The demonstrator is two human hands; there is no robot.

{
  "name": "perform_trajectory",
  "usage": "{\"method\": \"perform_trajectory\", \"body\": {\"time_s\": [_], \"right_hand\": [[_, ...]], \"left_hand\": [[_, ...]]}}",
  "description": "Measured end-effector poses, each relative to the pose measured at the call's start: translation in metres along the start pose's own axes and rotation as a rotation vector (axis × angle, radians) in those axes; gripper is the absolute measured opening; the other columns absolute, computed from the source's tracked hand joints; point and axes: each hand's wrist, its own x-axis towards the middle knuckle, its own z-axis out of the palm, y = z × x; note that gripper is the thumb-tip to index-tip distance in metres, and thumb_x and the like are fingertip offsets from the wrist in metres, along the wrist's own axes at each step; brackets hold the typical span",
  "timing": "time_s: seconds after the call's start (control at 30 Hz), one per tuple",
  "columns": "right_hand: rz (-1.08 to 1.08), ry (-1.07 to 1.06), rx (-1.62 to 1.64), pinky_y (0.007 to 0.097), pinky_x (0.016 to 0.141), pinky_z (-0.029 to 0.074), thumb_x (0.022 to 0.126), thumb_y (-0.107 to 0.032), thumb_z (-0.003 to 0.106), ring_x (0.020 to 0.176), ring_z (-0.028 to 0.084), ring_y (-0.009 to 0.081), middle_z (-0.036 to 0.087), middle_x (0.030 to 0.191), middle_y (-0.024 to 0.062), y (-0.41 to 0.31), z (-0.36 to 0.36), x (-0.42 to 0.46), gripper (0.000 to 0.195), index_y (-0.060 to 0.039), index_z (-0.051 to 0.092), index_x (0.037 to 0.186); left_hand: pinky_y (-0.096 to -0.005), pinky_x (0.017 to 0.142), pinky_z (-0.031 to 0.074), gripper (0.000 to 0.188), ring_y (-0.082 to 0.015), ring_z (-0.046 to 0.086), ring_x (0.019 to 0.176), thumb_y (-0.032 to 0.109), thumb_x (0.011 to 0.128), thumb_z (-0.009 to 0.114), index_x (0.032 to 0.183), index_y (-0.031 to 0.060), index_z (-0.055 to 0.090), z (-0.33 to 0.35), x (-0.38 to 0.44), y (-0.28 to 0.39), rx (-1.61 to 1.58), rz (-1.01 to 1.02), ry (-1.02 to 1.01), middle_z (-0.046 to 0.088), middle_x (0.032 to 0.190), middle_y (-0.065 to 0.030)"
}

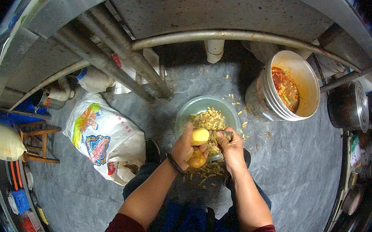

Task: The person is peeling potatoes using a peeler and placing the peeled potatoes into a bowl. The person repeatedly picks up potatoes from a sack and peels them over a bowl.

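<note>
In my left hand (182, 146) I hold a potato that is peeled pale yellow at its upper end (200, 137). A second, rounder brown-yellow potato surface (197, 158) shows below it, partly behind my fingers; whether it is a separate potato I cannot tell. My right hand (232, 148) grips a peeler (223, 132), its blade end close to the potato's right side. Beneath both hands stands a translucent plastic basin (187, 107) with a heap of potato peelings (209, 118) in it. More peelings (205, 174) lie on the floor between my feet.
A white plastic sack (108, 138) lies on the left. At the upper right stands a bucket (316, 92) of reddish food waste, with a dark lidded pot (343, 105) beyond it. Metal table legs (136, 66) and a crossbar (248, 36) run ahead. A wooden stool (44, 142) is far left.
</note>
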Motion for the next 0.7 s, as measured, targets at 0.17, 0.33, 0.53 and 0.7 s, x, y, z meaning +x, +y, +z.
{"method": "perform_trajectory", "body": {"time_s": [0.17,0.33,0.53,0.7], "right_hand": [[-0.201,-0.130,-0.431,0.0283,0.084,0.046,0.086,0.003,0.054,0.095,0.056,0.0131,0.064,0.106,0.0086,-0.007,0.027,-0.011,0.004,-0.0005,0.056,0.087],[-0.120,0.044,-0.154,0.0216,0.070,0.043,0.085,-0.001,0.059,0.077,0.054,0.0068,0.063,0.084,0.0017,0.005,0.006,0.002,0.005,-0.0022,0.054,0.083],[-0.132,0.020,-0.304,0.0225,0.068,0.044,0.086,-0.004,0.060,0.076,0.052,0.0048,0.061,0.079,-0.0006,-0.005,0.019,-0.004,0.004,-0.0026,0.056,0.086],[-0.142,-0.037,-0.300,0.0246,0.069,0.047,0.086,-0.004,0.061,0.080,0.054,0.0090,0.060,0.094,0.0041,-0.009,0.023,-0.006,0.005,-0.0014,0.057,0.084]], "left_hand": [[-0.0310,0.054,0.048,0.064,-0.0190,0.056,0.055,0.061,0.091,0.030,0.097,0.0029,0.057,-0.025,0.020,-0.022,0.720,0.515,0.243,0.056,0.067,-0.0074],[-0.0279,0.058,0.049,0.070,-0.0150,0.058,0.064,0.068,0.088,0.026,0.099,0.0064,0.058,-0.017,0.007,-0.008,0.020,0.023,-0.050,0.060,0.077,-0.0048],[-0.0267,0.059,0.050,0.057,-0.0117,0.057,0.066,0.056,0.092,0.034,0.108,0.0058,0.056,-0.011,0.007,-0.007,0.275,0.189,0.116,0.060,0.084,-0.0039],[-0.0259,0.056,0.049,0.048,-0.0132,0.056,0.063,0.048,0.095,0.036,0.110,0.0066,0.055,-0.006,0.005,-0.009,0.424,0.314,0.107,0.059,0.085,-0.0057]]}}
